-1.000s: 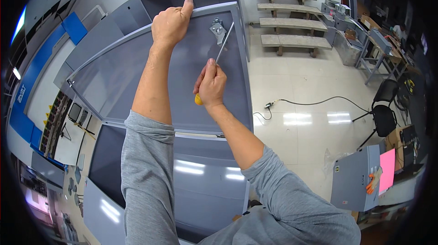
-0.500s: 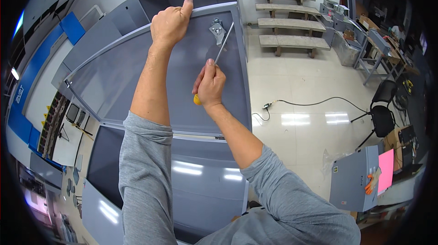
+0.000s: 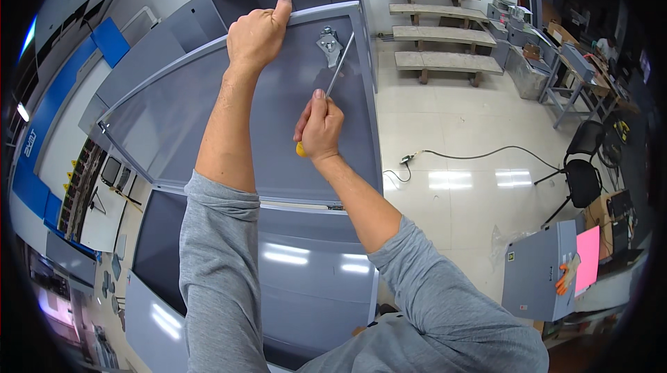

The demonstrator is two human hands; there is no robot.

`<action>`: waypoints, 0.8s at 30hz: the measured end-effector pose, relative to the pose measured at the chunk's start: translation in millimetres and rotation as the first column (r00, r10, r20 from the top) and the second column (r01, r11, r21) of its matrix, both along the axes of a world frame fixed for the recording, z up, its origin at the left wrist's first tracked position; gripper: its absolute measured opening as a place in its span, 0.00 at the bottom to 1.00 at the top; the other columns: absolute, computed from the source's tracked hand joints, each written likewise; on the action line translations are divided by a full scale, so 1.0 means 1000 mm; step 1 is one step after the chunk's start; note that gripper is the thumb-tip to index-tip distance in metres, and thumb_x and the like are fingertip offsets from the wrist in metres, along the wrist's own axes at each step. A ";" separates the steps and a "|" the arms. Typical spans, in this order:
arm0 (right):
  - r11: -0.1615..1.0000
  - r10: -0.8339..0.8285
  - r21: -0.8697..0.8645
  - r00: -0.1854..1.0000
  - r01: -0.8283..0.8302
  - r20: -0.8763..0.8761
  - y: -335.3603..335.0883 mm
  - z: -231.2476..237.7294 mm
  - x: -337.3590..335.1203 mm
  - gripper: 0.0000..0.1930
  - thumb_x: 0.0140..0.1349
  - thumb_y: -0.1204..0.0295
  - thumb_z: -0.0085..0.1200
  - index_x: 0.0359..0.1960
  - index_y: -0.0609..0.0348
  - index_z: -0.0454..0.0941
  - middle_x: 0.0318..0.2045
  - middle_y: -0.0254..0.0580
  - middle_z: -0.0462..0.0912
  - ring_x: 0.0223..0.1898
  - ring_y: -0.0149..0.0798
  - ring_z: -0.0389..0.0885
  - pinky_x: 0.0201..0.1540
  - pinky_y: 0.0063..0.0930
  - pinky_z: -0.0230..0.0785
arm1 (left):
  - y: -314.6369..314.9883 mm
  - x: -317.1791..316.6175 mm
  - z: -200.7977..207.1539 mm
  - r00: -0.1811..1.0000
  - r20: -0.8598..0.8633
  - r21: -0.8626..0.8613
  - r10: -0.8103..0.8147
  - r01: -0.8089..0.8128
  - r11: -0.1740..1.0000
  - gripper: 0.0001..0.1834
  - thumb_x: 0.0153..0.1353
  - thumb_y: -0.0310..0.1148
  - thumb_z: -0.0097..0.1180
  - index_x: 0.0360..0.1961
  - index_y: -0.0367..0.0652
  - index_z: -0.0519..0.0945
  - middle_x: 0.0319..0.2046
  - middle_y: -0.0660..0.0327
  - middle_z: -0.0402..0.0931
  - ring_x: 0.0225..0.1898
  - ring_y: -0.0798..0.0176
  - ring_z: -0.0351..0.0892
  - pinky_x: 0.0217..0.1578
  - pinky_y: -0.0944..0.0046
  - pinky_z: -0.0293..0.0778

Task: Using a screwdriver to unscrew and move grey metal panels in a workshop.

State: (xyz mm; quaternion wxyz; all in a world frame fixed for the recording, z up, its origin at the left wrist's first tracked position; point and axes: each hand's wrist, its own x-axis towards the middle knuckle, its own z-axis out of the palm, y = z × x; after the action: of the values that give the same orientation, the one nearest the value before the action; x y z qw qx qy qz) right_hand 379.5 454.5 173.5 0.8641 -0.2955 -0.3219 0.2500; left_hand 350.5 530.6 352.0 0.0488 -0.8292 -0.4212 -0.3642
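Note:
A grey metal cabinet door (image 3: 208,123) with a raised rim stands before me. My left hand (image 3: 256,36) is closed over its upper edge, thumb pointing up. In my right hand (image 3: 320,126) is a screwdriver (image 3: 340,63) with a long metal shaft; the yellow end of its handle pokes out below the fist. The shaft slants up and right past a silver lock mechanism (image 3: 328,43) on the door's inner face, and its tip reaches the rim near the upper right corner. Whether the tip touches the rim, I cannot tell.
Below the door is the grey cabinet body (image 3: 313,262). Wooden steps (image 3: 448,36) stand beyond to the right. A black cable (image 3: 479,158) crosses the tiled floor towards a black chair (image 3: 582,171). Nearer right is a grey metal box (image 3: 538,272) with an orange-and-tan glove (image 3: 566,276).
The door's upper edge and my left hand have shifted very slightly left. My right hand keeps its grip on the screwdriver, nearly still.

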 end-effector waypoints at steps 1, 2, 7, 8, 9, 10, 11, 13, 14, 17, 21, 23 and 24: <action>1.000 0.001 0.011 1.000 -0.001 -0.010 0.001 0.000 0.000 0.24 0.76 0.58 0.39 0.19 0.56 0.63 0.07 0.32 0.64 0.07 0.27 0.64 0.10 0.24 0.56 | 0.000 0.000 0.001 1.000 -0.018 0.008 0.007 -0.007 1.000 0.41 0.68 0.65 0.30 0.27 0.38 0.83 0.29 0.44 0.81 0.39 0.36 0.80 0.45 0.47 0.73; 1.000 0.002 0.011 1.000 -0.002 -0.008 0.001 -0.001 0.000 0.24 0.76 0.58 0.39 0.19 0.56 0.63 0.07 0.32 0.64 0.07 0.27 0.64 0.10 0.24 0.56 | -0.001 -0.001 0.001 0.999 -0.035 0.017 0.015 -0.014 1.000 0.40 0.68 0.64 0.29 0.29 0.41 0.85 0.31 0.45 0.82 0.39 0.37 0.81 0.45 0.47 0.74; 1.000 0.013 0.003 0.999 -0.013 0.050 -0.002 -0.004 0.006 0.24 0.76 0.58 0.37 0.20 0.56 0.63 0.08 0.34 0.64 0.07 0.30 0.66 0.11 0.24 0.59 | -0.003 -0.001 0.000 0.999 -0.049 0.029 0.021 -0.020 0.999 0.40 0.69 0.62 0.28 0.30 0.42 0.86 0.32 0.46 0.83 0.39 0.37 0.81 0.45 0.47 0.75; 1.000 0.008 0.001 0.998 -0.008 0.067 -0.003 -0.005 0.008 0.24 0.76 0.58 0.37 0.20 0.56 0.63 0.08 0.34 0.64 0.07 0.30 0.66 0.11 0.24 0.59 | -0.003 -0.001 0.000 0.999 -0.049 0.028 0.020 -0.019 0.999 0.40 0.69 0.62 0.28 0.30 0.42 0.86 0.32 0.46 0.83 0.39 0.37 0.81 0.45 0.47 0.75; 1.000 0.002 -0.002 0.997 -0.002 0.084 -0.003 -0.006 0.008 0.24 0.76 0.58 0.37 0.20 0.56 0.62 0.08 0.35 0.64 0.07 0.30 0.66 0.11 0.25 0.59 | -0.003 -0.001 0.001 0.999 -0.039 0.016 0.008 -0.007 1.000 0.40 0.69 0.63 0.29 0.30 0.41 0.85 0.31 0.45 0.83 0.40 0.37 0.81 0.45 0.47 0.74; 1.000 0.000 -0.003 0.996 0.000 0.084 -0.003 -0.007 0.007 0.24 0.76 0.58 0.37 0.20 0.56 0.62 0.08 0.35 0.64 0.07 0.30 0.66 0.11 0.25 0.59 | -0.003 -0.001 0.001 1.000 -0.028 0.004 -0.005 0.005 1.000 0.41 0.68 0.65 0.30 0.29 0.39 0.84 0.31 0.43 0.82 0.40 0.36 0.80 0.46 0.48 0.73; 1.000 0.009 -0.008 0.998 -0.009 0.058 -0.004 -0.005 0.005 0.24 0.76 0.58 0.38 0.20 0.56 0.63 0.08 0.34 0.64 0.07 0.29 0.65 0.10 0.24 0.59 | -0.003 -0.001 0.002 1.000 -0.014 -0.008 -0.015 0.014 1.000 0.41 0.67 0.66 0.31 0.29 0.37 0.83 0.31 0.42 0.81 0.41 0.36 0.79 0.46 0.48 0.72; 0.999 0.028 -0.016 1.000 -0.028 0.008 -0.007 -0.001 0.003 0.24 0.76 0.58 0.39 0.19 0.56 0.63 0.08 0.33 0.64 0.07 0.28 0.65 0.10 0.24 0.57 | -0.003 -0.001 0.000 1.000 -0.014 -0.002 -0.017 0.017 1.000 0.41 0.67 0.65 0.31 0.29 0.38 0.83 0.30 0.42 0.81 0.41 0.36 0.79 0.46 0.48 0.72; 0.999 0.030 -0.018 0.999 -0.030 0.011 -0.008 0.001 0.004 0.24 0.76 0.58 0.39 0.19 0.56 0.63 0.08 0.33 0.64 0.07 0.28 0.65 0.10 0.24 0.57 | -0.003 -0.001 -0.001 1.000 -0.017 0.005 -0.019 0.019 1.000 0.41 0.67 0.65 0.31 0.29 0.38 0.83 0.30 0.42 0.81 0.41 0.36 0.79 0.46 0.48 0.72; 0.996 0.075 -0.048 0.997 -0.076 -0.020 -0.013 0.010 0.004 0.24 0.76 0.57 0.38 0.21 0.56 0.63 0.09 0.34 0.65 0.07 0.29 0.66 0.10 0.24 0.58 | -0.001 -0.003 0.001 0.999 -0.023 -0.006 -0.023 0.023 1.000 0.41 0.67 0.65 0.32 0.29 0.38 0.83 0.31 0.42 0.81 0.41 0.35 0.79 0.46 0.48 0.72; 0.987 0.136 -0.070 0.983 -0.145 -0.124 -0.023 0.009 -0.006 0.23 0.76 0.55 0.37 0.23 0.55 0.64 0.10 0.36 0.66 0.08 0.30 0.67 0.11 0.25 0.61 | -0.001 0.000 0.002 1.000 -0.021 -0.029 -0.021 0.020 0.999 0.40 0.67 0.65 0.32 0.29 0.39 0.83 0.31 0.43 0.82 0.41 0.35 0.79 0.47 0.48 0.72; 0.976 0.199 -0.063 0.971 -0.208 -0.130 -0.034 0.008 -0.005 0.23 0.75 0.53 0.37 0.25 0.55 0.64 0.11 0.36 0.66 0.09 0.31 0.68 0.12 0.26 0.63 | -0.001 0.003 -0.001 1.000 0.001 -0.016 -0.007 0.007 1.000 0.40 0.67 0.65 0.31 0.29 0.39 0.84 0.32 0.43 0.82 0.42 0.35 0.79 0.47 0.47 0.72; 0.962 0.255 -0.061 0.957 -0.265 -0.138 -0.041 0.006 -0.003 0.23 0.75 0.52 0.36 0.26 0.55 0.64 0.12 0.36 0.67 0.10 0.32 0.69 0.13 0.27 0.65 | 0.000 0.001 0.000 1.000 -0.002 -0.018 0.001 -0.001 1.000 0.40 0.67 0.65 0.31 0.29 0.39 0.84 0.32 0.43 0.82 0.42 0.35 0.79 0.47 0.47 0.72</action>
State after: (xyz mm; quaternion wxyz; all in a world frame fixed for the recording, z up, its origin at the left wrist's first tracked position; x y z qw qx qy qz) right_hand 376.4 413.9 179.7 0.8302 -0.2674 -0.2917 0.3925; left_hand 351.9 530.2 351.9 0.0419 -0.8297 -0.4247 -0.3598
